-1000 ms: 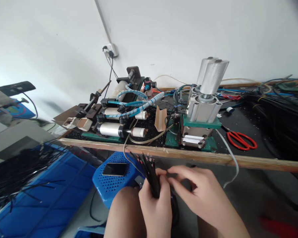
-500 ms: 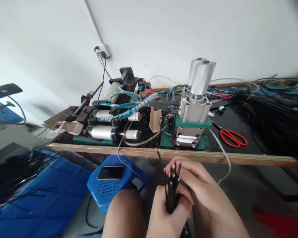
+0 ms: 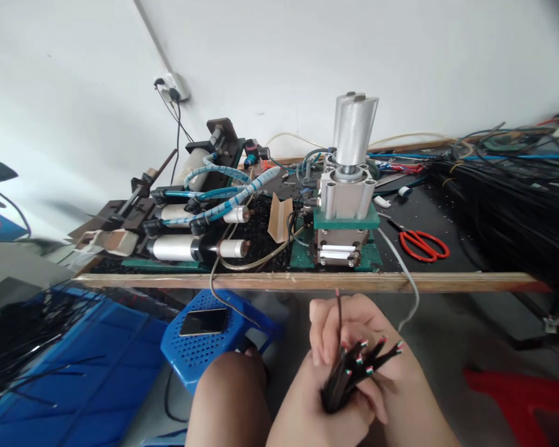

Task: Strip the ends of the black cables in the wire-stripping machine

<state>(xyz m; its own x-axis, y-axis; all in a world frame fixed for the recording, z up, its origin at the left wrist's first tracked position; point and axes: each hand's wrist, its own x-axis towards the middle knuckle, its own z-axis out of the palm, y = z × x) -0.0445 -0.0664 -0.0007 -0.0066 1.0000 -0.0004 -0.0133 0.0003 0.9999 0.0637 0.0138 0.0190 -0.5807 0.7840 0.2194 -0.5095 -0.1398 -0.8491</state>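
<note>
My left hand (image 3: 323, 406) is closed around a bundle of thin black cables (image 3: 338, 385). Their cut ends fan out upward and to the right, showing small red, white and green wire tips. One cable (image 3: 339, 320) stands up taller than the others, with a reddish stripped end. My right hand (image 3: 354, 316) is behind the bundle, its fingers bent in against this taller cable; the exact grip is partly hidden. Both hands are in front of the bench edge, above my lap.
A pneumatic press (image 3: 347, 205) stands on the bench (image 3: 242, 281), with air cylinders (image 3: 172, 248) to its left. Red-handled scissors (image 3: 423, 245) and a heap of black cables (image 3: 503, 211) lie to the right. A phone (image 3: 204, 322) rests on a blue stool (image 3: 186, 357). Lower right is a red stool (image 3: 522, 397).
The bundle has tilted to the right and its ends have spread apart. My right hand has moved left behind it, fingers now curled by the taller cable. The view has shifted slightly right.
</note>
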